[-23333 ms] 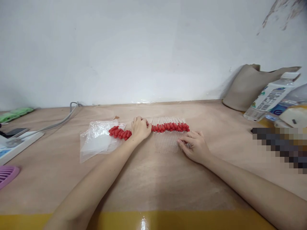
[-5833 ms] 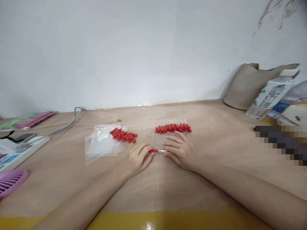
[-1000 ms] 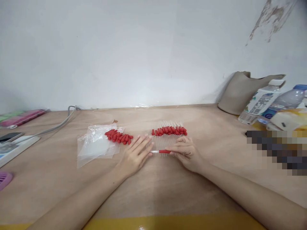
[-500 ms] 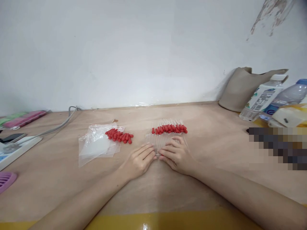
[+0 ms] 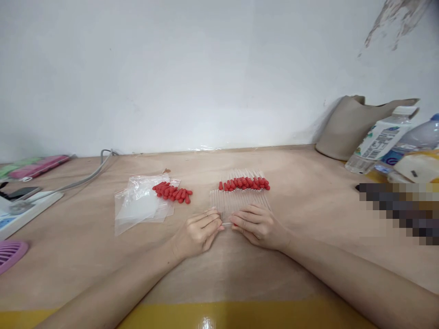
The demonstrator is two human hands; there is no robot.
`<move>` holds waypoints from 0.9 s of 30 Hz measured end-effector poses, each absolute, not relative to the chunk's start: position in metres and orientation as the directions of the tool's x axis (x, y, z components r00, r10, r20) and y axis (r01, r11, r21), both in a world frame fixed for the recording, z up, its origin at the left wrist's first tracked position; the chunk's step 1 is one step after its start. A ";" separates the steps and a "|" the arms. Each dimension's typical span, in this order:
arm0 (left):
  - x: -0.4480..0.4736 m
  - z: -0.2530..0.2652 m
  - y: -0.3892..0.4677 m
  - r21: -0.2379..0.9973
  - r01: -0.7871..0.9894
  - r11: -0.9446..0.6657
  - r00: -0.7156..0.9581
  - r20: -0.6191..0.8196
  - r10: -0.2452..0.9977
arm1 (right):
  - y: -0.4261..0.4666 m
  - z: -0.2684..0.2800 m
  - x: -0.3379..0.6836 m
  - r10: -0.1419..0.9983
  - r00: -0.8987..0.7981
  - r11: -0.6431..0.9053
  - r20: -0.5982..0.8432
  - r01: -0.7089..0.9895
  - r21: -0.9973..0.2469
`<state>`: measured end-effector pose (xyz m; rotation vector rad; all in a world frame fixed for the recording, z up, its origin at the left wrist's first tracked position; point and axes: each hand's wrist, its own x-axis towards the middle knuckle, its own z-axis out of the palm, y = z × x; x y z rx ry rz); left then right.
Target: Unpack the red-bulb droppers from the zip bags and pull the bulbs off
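My left hand (image 5: 199, 232) is closed in a pinch on one end of a thin glass tube (image 5: 226, 224) lying crosswise. Opposite it, my right hand (image 5: 259, 225) pinches the tube's other end, where a bit of red rubber bulb shows between the fingertips. Just beyond both hands lies a row of clear glass tubes (image 5: 240, 199). Above that row are glass droppers with red rubber bulbs (image 5: 245, 183), their tubes pointing toward the wall. Loose red rubber bulbs (image 5: 173, 192) sit in a heap to the left, partly on clear plastic zip bags (image 5: 140, 205).
On the left are a white power strip (image 5: 37, 212) with a grey cable, a phone, a pink-and-green packet (image 5: 37, 167) and a purple slotted object (image 5: 12, 256). A grey-brown container (image 5: 339, 130) and plastic bottles (image 5: 380, 139) stand at right, near a blurred patch. A wall backs the table.
The view has shifted slightly. My hands have drawn a little apart, so more of the glass tube shows between them, and my right fingers have come nearer together.
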<state>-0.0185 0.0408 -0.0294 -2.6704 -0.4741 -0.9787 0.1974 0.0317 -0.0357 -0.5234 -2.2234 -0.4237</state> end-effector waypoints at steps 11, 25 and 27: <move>-0.026 -0.030 0.039 -0.069 0.367 -0.927 0.715 0.658 0.235 | 0.031 -0.037 0.203 0.136 -0.628 0.827 0.766 0.498 0.261; -0.052 -0.023 0.056 0.066 0.638 -0.768 0.450 0.777 0.440 | 0.040 -0.030 0.243 0.311 -0.404 0.685 0.860 0.723 0.093; -0.053 -0.023 0.063 0.080 0.688 -0.722 0.414 0.773 0.480 | 0.046 -0.032 0.250 0.371 -0.316 0.603 0.873 0.797 0.032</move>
